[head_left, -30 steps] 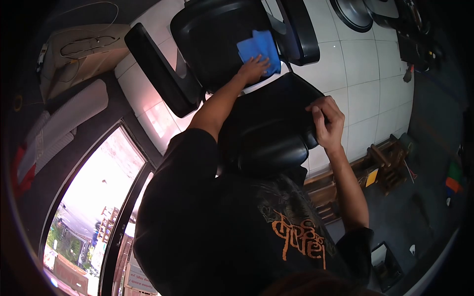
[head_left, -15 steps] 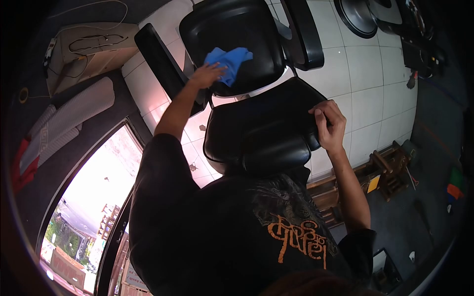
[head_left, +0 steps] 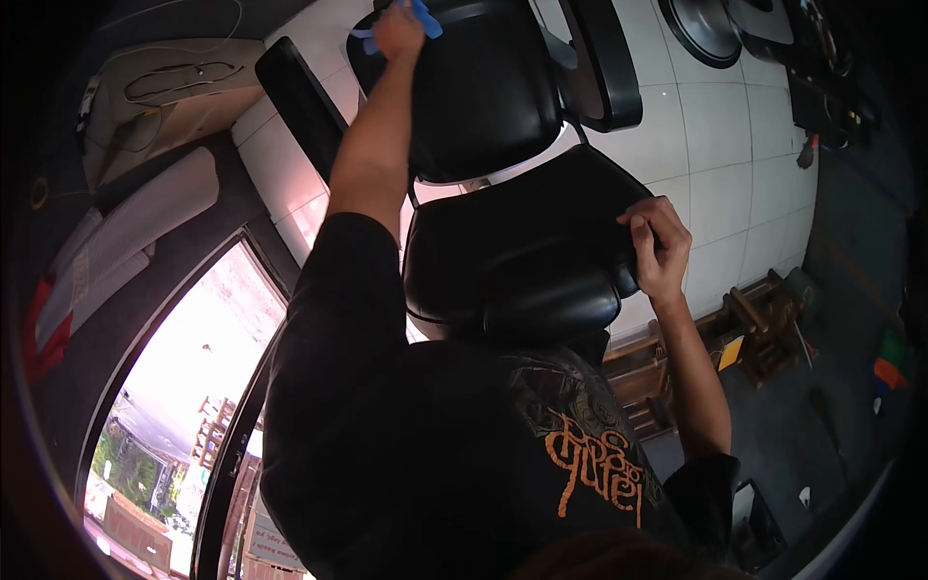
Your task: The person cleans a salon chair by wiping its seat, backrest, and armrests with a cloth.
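Observation:
A black padded salon chair stands before me, its seat [head_left: 483, 92] at the far side and its backrest [head_left: 522, 232] nearer my body. My left hand [head_left: 398, 34] is stretched out to the seat's far left corner, closed on a blue cloth [head_left: 422, 17] pressed against the padding. Part of the cloth sticks out on both sides of the hand. At the right edge of the backrest rests my right hand [head_left: 659, 246], its fingers curled over the padding.
Black armrests [head_left: 601, 63] [head_left: 302, 97] flank the seat. A round black base [head_left: 701, 29] stands on the white tiles at upper right. Wooden racks [head_left: 754, 329] lie to the right, a cabinet [head_left: 164, 97] at upper left and a bright doorway [head_left: 193, 358] at lower left.
My left hand has slid the blue cloth away from me, from the seat's near-left part to its far left corner. My right hand stays on the backrest edge.

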Demonstrator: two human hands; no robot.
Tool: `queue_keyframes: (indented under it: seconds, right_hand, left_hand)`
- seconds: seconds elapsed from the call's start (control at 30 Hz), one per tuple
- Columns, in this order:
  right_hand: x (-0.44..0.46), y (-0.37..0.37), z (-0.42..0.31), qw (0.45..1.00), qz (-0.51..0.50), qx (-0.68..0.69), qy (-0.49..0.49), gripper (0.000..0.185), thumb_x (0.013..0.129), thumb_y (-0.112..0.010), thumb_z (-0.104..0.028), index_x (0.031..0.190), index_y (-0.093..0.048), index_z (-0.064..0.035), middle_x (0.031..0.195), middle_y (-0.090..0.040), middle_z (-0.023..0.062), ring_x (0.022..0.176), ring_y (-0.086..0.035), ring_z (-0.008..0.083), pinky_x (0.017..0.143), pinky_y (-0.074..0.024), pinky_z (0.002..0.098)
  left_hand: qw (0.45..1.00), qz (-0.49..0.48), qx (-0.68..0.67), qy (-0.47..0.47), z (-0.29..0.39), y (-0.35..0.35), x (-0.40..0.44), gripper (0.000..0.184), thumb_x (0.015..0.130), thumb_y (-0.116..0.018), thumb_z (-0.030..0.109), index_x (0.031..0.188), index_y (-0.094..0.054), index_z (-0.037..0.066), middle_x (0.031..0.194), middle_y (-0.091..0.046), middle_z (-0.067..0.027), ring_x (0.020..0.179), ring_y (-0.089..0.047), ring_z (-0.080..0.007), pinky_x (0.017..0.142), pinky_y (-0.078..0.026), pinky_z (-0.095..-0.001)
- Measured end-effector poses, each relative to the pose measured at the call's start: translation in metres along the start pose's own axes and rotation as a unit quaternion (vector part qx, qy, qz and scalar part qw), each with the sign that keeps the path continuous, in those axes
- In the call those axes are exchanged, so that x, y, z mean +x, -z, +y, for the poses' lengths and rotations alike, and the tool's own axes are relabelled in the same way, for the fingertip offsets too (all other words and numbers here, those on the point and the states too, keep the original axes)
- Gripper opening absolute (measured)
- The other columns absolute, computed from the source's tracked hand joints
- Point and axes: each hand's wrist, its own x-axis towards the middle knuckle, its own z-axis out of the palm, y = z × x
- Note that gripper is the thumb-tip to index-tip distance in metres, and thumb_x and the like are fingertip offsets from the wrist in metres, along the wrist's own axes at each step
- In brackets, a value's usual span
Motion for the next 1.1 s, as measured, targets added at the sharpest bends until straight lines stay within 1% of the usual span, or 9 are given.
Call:
queue_keyframes:
  seconds: [0.13, 0.27, 0.4, 0.5, 0.6, 0.63, 0.73, 0.9, 1.1]
  right_hand:
    - [0.001, 0.000, 0.000, 1.000, 0.000, 0.001, 0.004, 0.015, 0.092, -0.060, -0.004, 0.083, -0.070, 0.0020, 0.081, -0.066, 0.0124, 0.078, -0.063, 0.0266, 0.074, -0.0490, 0.0355]
    - [0.001, 0.000, 0.001, 1.000, -0.001, 0.001, 0.005, 0.014, 0.092, -0.060, -0.003, 0.082, -0.069, 0.0017, 0.081, -0.066, 0.0120, 0.078, -0.063, 0.0272, 0.075, -0.0491, 0.0362]
    - [0.000, 0.000, 0.005, 1.000, 0.002, 0.010, 0.018, 0.013, 0.091, -0.060, -0.002, 0.081, -0.068, 0.0013, 0.080, -0.066, 0.0115, 0.078, -0.063, 0.0274, 0.075, -0.0492, 0.0368]
    - [0.000, -0.002, 0.005, 1.000, 0.008, 0.013, 0.024, 0.013, 0.090, -0.060, -0.002, 0.081, -0.068, 0.0011, 0.080, -0.066, 0.0112, 0.078, -0.063, 0.0277, 0.076, -0.0492, 0.0370]
    - [0.000, -0.002, 0.004, 1.000, 0.009, 0.007, 0.015, 0.013, 0.090, -0.060, -0.001, 0.081, -0.069, 0.0006, 0.079, -0.066, 0.0110, 0.078, -0.063, 0.0278, 0.076, -0.0492, 0.0370]
    - [0.000, -0.002, 0.003, 1.000, 0.008, 0.008, 0.017, 0.013, 0.090, -0.060, -0.002, 0.081, -0.069, 0.0005, 0.079, -0.066, 0.0109, 0.078, -0.062, 0.0278, 0.076, -0.0491, 0.0371]
    - [0.001, -0.001, 0.004, 1.000, 0.011, 0.003, 0.026, 0.013, 0.090, -0.060, -0.002, 0.081, -0.069, 0.0001, 0.079, -0.065, 0.0105, 0.077, -0.062, 0.0278, 0.075, -0.0489, 0.0372]
    - [-0.002, 0.000, 0.008, 1.000, -0.007, -0.008, 0.024, 0.017, 0.094, -0.058, -0.004, 0.083, -0.068, 0.0041, 0.084, -0.066, 0.0127, 0.080, -0.062, 0.0263, 0.075, -0.0494, 0.0355]
    - [0.000, -0.001, 0.005, 1.000, 0.009, 0.004, 0.020, 0.013, 0.090, -0.060, -0.002, 0.081, -0.069, 0.0005, 0.079, -0.066, 0.0104, 0.076, -0.062, 0.0270, 0.075, -0.0489, 0.0367]
  left_hand:
    - [0.986, -0.166, 0.003, -0.013, 0.026, -0.088, -0.099, 0.046, 0.104, -0.055, 0.033, 0.145, -0.056, 0.011, 0.156, -0.050, -0.0156, 0.134, -0.055, -0.0440, 0.110, -0.046, -0.0517]
    - [0.955, -0.176, 0.046, -0.236, 0.036, -0.096, -0.210, 0.050, 0.106, -0.053, 0.030, 0.154, -0.048, 0.013, 0.167, -0.035, -0.0085, 0.154, -0.030, -0.0384, 0.124, -0.028, -0.0507]
    - [0.872, -0.255, 0.071, -0.412, 0.018, -0.063, -0.266, 0.045, 0.106, -0.053, 0.029, 0.148, -0.054, 0.015, 0.164, -0.040, -0.0061, 0.151, -0.036, -0.0353, 0.120, -0.037, -0.0499]
    - [0.816, -0.380, 0.026, -0.434, 0.007, -0.049, -0.276, 0.038, 0.106, -0.052, 0.033, 0.137, -0.062, 0.014, 0.151, -0.056, -0.0108, 0.138, -0.053, -0.0360, 0.112, -0.046, -0.0499]
    - [0.844, -0.499, 0.021, -0.197, 0.065, 0.014, -0.252, 0.036, 0.107, -0.053, 0.035, 0.124, -0.068, 0.007, 0.126, -0.071, -0.0134, 0.118, -0.067, -0.0367, 0.100, -0.051, -0.0499]
    - [0.895, -0.419, -0.078, -0.130, 0.056, 0.001, -0.249, 0.048, 0.107, -0.046, 0.046, 0.112, -0.070, 0.004, 0.110, -0.071, -0.0258, 0.107, -0.067, -0.0445, 0.095, -0.052, -0.0510]
    - [0.933, -0.239, -0.264, -0.051, 0.043, -0.026, -0.188, 0.046, 0.107, -0.048, 0.043, 0.105, -0.069, 0.003, 0.104, -0.070, -0.0276, 0.102, -0.067, -0.0465, 0.088, -0.052, -0.0526]
    - [0.964, -0.008, -0.250, -0.088, 0.109, 0.054, -0.078, 0.042, 0.109, -0.044, 0.041, 0.116, -0.065, 0.004, 0.101, -0.071, -0.0270, 0.102, -0.063, -0.0514, 0.087, -0.050, -0.0576]
    - [0.961, -0.043, -0.147, -0.229, 0.144, -0.003, -0.083, 0.039, 0.106, -0.051, 0.035, 0.132, -0.063, 0.008, 0.124, -0.067, -0.0206, 0.115, -0.062, -0.0424, 0.096, -0.051, -0.0506]
